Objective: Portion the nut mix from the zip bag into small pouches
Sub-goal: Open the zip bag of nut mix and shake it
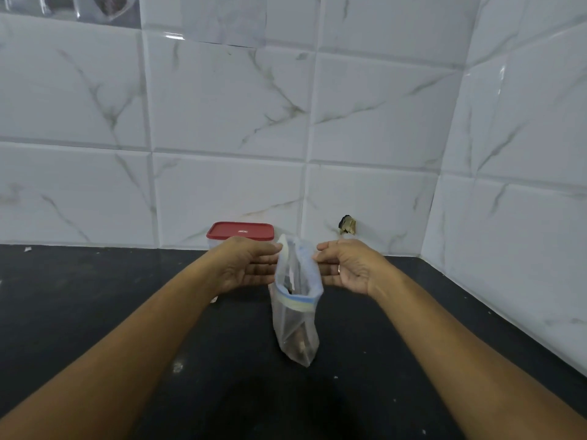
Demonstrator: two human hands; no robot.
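Observation:
A clear zip bag (297,325) with a blue-yellow zip strip stands upright on the black counter (95,296), its mouth spread wide. A few dark nuts lie at its bottom. My left hand (246,265) pinches the bag's far-left rim with thumb and fingertips. My right hand (344,265) pinches the right rim the same way; a ring shows on one finger. Both hands pull the opening apart. No small pouches are in view.
A clear container with a red lid (240,230) stands behind my left hand against the white marble-tile wall. A dark broken spot (347,224) marks the wall base. The counter ends in a tiled corner at the right (425,255).

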